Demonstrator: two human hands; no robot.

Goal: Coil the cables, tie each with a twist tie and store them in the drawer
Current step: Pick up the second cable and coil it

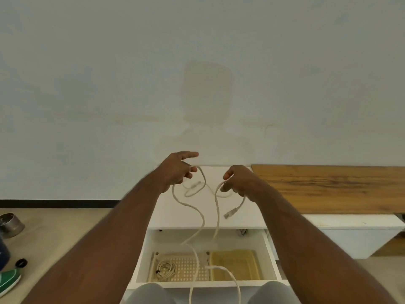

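Note:
A long beige network cable (198, 212) hangs between my two hands above a white cabinet top (245, 218). My left hand (178, 170) pinches one stretch of it, index finger pointing out. My right hand (237, 181) grips the cable near its clear plug (230, 213), which dangles below the hand. The slack drops down past the open white drawer (270, 257) toward my knees. Inside the drawer, a beige perforated tray (186, 268) holds a coiled, tied beige cable (166, 268) at its left. Another loose cable piece (192, 189) lies on the cabinet top.
A yellow translucent tray (235, 265) fills the drawer's right half. A wooden board (328, 187) lies on the low white unit to the right. On the floor at left are a metal tin (11, 224), a black cap (21, 262) and a green shoe (8, 279).

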